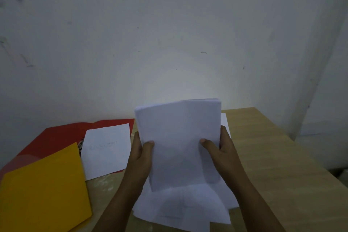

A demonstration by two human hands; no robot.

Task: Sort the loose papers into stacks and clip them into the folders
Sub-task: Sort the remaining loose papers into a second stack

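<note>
A stack of white papers (178, 137) stands upright above the table, held by both hands. My left hand (140, 153) grips its left edge with the thumb on the front. My right hand (219, 151) grips the right edge the same way. Beneath the stack, loose white sheets (180, 207) lie spread on the table. An open red folder (56, 137) lies at the left with a white sheet (107, 150) on it. A yellow folder (43, 194) lies shut at the near left, overlapping the red one.
The wooden table (273, 156) stands against a pale scuffed wall (169, 34); its right edge runs diagonally toward the near right. Another white sheet (225, 120) peeks out behind the held stack.
</note>
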